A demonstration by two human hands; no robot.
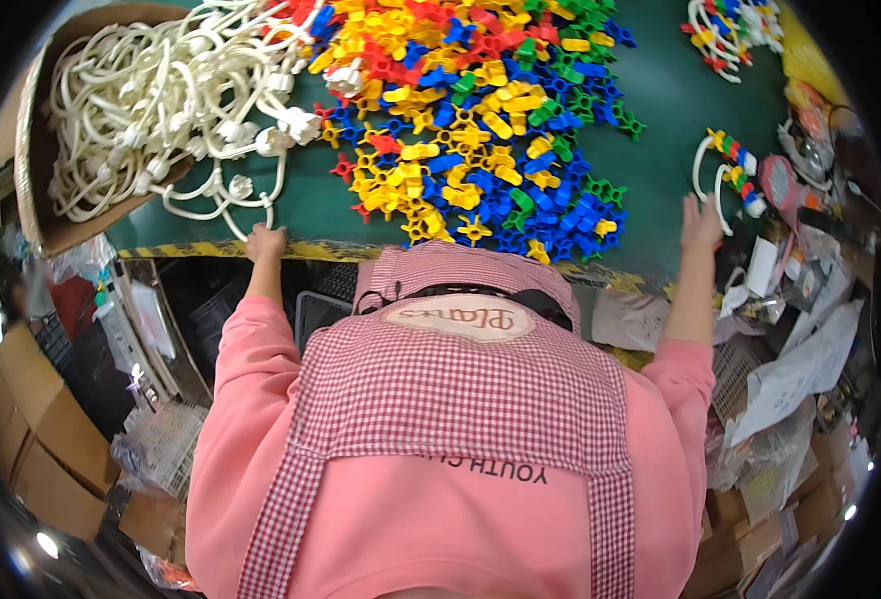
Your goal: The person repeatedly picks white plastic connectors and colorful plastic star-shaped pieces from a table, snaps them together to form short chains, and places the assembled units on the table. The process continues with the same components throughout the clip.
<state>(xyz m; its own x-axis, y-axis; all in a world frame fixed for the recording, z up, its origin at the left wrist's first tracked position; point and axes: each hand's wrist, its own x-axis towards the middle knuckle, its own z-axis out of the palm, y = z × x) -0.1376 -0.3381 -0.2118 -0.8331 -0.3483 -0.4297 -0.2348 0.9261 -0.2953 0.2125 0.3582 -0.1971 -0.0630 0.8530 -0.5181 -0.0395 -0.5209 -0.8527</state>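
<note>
At the table's near left edge my left hand [266, 242] is closed on the end of a white tube [279, 178], which lies among other white tubes spilling from a cardboard box. Off to the right, my right hand [701, 224] is closed round a curved white tube [701, 165] strung with small red, yellow, green, blue and white pieces. Between my hands lies a big heap of star-shaped plastic pieces [475, 150] in yellow, blue, red and green. How my fingertips press on each tube is too small to make out.
The cardboard box [27, 150] of tangled white tubes stands at the left of the green table [660, 120]. A finished-looking bunch of strung tubes [720, 40] lies at the far right. A pink round-headed object [777, 182] and clutter crowd the right edge. Flattened cartons [46, 419] lie lower left.
</note>
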